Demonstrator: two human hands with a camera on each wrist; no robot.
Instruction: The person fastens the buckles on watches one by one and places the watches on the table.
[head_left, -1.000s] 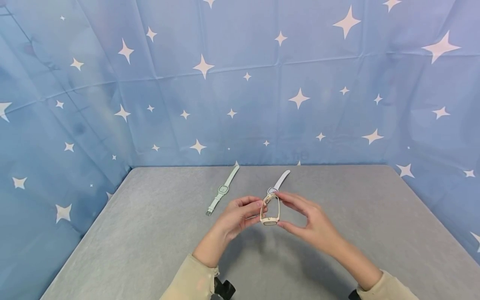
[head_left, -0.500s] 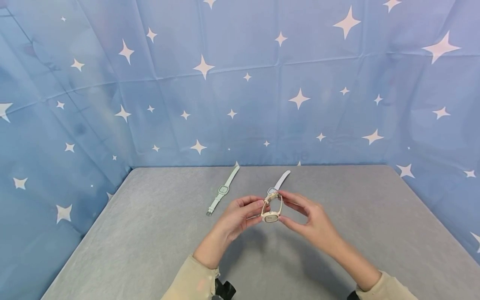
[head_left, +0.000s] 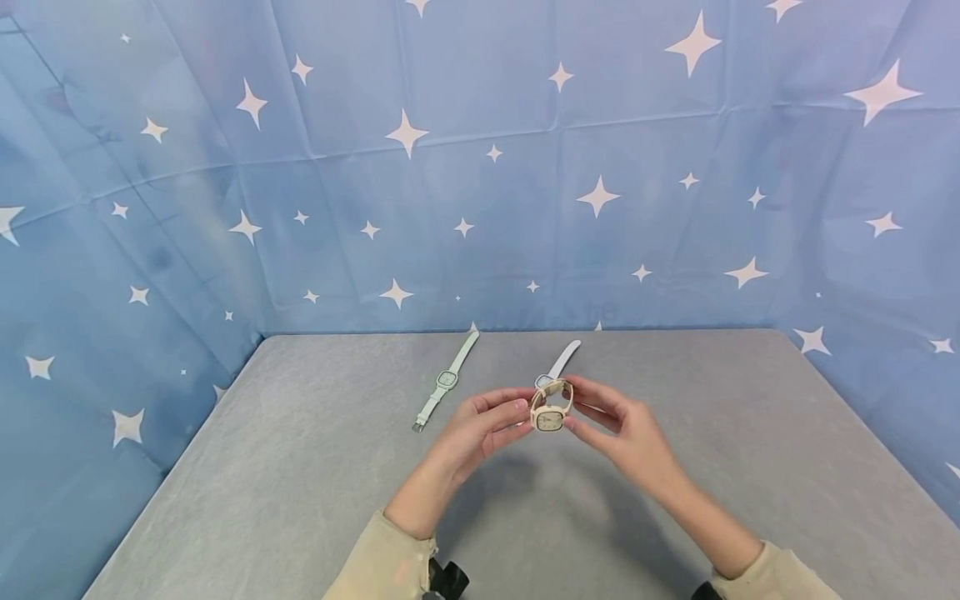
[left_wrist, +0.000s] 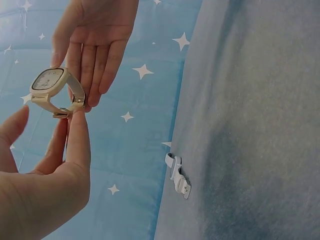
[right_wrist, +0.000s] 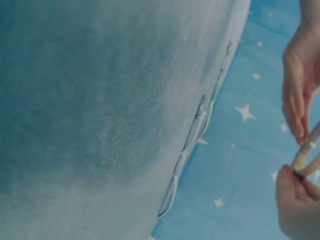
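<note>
A cream wristwatch (head_left: pixel 550 419) with a squarish dial is held above the table between both hands, its strap joined into a loop. In the head view the dial faces up toward the camera. My left hand (head_left: pixel 480 427) holds the strap from the left; in the left wrist view its fingers (left_wrist: pixel 77 137) meet the strap by the buckle, and the thumb stands off. From the other side my right hand (head_left: pixel 626 429) grips the watch, its thumb at the case edge and its fingers behind the strap. The right wrist view cuts off much of the watch.
A pale green wristwatch (head_left: pixel 447 379) lies stretched out on the grey table (head_left: pixel 300 467) left of the hands. Behind the held watch lies a white wristwatch (head_left: pixel 563 358), partly covered. A blue star-patterned cloth (head_left: pixel 480 192) hangs along the table's back and sides.
The cream wristwatch has tilted, so its dial, earlier seen nearly edge-on, now faces the head camera. It has risen slightly and shifted right in view, with the right hand's fingers following.
</note>
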